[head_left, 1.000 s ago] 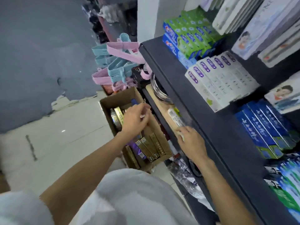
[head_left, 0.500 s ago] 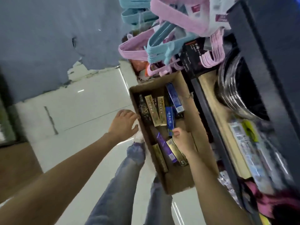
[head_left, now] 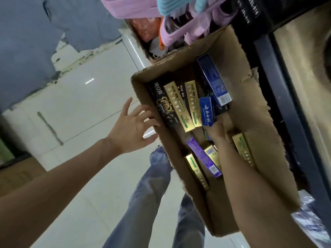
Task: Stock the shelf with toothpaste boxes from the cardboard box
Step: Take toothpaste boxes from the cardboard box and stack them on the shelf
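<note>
While the left hand (head_left: pixel 131 127) rests spread-fingered against the cardboard box (head_left: pixel 258 111) wall, the right hand (head_left: pixel 219 134) reaches inside, apparently closing on the blue toothpaste box (head_left: pixel 206 111); its grasp cannot be confirmed. Next: lift it clear.

One cardboard box (head_left: pixel 254 111), five gold boxes (head_left: pixel 177 106), two hands (head_left: pixel 130 129).

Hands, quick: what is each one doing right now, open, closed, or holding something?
Left hand: open, fingers spread, fingertips at the left wall of the cardboard box.
Right hand: down inside the box at a blue toothpaste box; grip hidden, cannot tell.
</note>
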A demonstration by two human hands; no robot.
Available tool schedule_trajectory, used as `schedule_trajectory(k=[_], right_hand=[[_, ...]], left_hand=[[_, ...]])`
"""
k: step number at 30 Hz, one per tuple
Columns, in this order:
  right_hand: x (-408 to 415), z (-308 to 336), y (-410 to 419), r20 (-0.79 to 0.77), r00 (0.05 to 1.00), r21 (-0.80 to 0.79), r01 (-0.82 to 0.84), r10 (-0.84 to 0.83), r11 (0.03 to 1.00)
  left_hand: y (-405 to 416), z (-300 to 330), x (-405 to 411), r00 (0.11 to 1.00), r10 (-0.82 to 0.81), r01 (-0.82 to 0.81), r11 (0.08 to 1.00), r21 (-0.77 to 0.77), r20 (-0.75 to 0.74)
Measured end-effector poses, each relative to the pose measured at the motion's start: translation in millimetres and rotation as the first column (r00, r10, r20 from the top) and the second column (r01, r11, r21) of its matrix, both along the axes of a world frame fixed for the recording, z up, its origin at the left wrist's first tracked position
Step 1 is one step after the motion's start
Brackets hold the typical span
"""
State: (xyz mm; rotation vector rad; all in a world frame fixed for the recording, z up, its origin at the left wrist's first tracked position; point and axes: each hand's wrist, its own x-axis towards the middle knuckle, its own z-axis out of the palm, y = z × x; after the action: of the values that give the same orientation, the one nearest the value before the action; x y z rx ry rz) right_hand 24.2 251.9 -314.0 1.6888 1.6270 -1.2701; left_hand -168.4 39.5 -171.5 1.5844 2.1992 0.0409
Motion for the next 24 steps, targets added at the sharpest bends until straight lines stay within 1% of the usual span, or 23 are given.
schedule_trajectory(k=[1, 3, 5, 7, 8, 9, 10, 11, 13, 15, 17, 20, 24], right_hand=[[-0.8, -3.2, 0.4, 0.021, 1.0, 0.028, -0.023, 0.023, 0.999], [0.9, -6.6, 3.4, 0.078, 0.988, 0.111, -0.145, 0.137, 0.983], [3.5, -0.2, 5.8, 0.097, 0.968, 0.163, -0.245, 0.232, 0.956], [10.1, 12.7, 5.3, 0.068, 0.966, 0.231, -0.258, 0.249, 0.938], [15.8, 18.9, 4.4, 0.054, 0.965, 0.29, -0.26, 0.256, 0.921], [23.2, 25.1, 3.0, 0.062, 0.96, 0.344, -0.278, 0.273, 0.897], [31.4, 30.0, 1.8, 0.076, 0.954, 0.386, -0.298, 0.291, 0.873], [39.1, 33.9, 1.5, 0.094, 0.949, 0.413, -0.313, 0.301, 0.855], [54.0, 35.8, 3.2, 0.112, 0.945, 0.449, -0.323, 0.306, 0.833], [65.5, 33.9, 5.0, 0.132, 0.943, 0.446, -0.332, 0.306, 0.831], [72.8, 31.3, 5.7, 0.144, 0.933, 0.422, -0.36, 0.33, 0.832], [79.3, 24.9, 7.1, 0.135, 0.922, 0.414, -0.386, 0.364, 0.824], [85.8, 28.2, 4.4, 0.062, 0.928, 0.42, -0.358, 0.367, 0.834]], left_hand=[[0.2, -0.4, 0.9, 1.0, 0.012, -0.012, 1.0, -0.005, 0.007], [2.4, 3.3, 4.3, 1.0, 0.028, -0.028, 1.0, -0.003, 0.006], [10.3, 9.8, 9.7, 0.999, 0.04, -0.04, 0.998, 0.052, 0.005], [31.8, 13.1, 19.9, 0.999, 0.035, -0.037, 0.988, 0.148, 0.018], [47.8, 10.4, 25.6, 0.999, 0.026, -0.03, 0.982, 0.186, 0.024], [67.1, 4.9, 30.5, 0.999, 0.012, -0.017, 0.981, 0.192, 0.031], [88.7, -3.8, 34.1, 0.999, -0.007, 0.0, 0.987, 0.163, 0.043], [111.6, -15.3, 36.4, 0.998, -0.025, 0.019, 0.995, 0.103, 0.06], [155.5, -47.8, 36.5, 0.995, -0.057, 0.062, 0.996, -0.064, 0.079], [191.2, -82.0, 31.3, 0.991, -0.129, 0.134, 0.974, -0.184, 0.038], [213.0, -112.5, 24.8, 0.97, -0.236, 0.211, 0.936, -0.282, -0.055], [229.9, -133.6, 19.6, 0.932, -0.317, 0.247, 0.91, -0.332, -0.176], [236.3, -128.3, 18.3, 0.888, -0.395, 0.302, 0.888, -0.347, -0.236]])
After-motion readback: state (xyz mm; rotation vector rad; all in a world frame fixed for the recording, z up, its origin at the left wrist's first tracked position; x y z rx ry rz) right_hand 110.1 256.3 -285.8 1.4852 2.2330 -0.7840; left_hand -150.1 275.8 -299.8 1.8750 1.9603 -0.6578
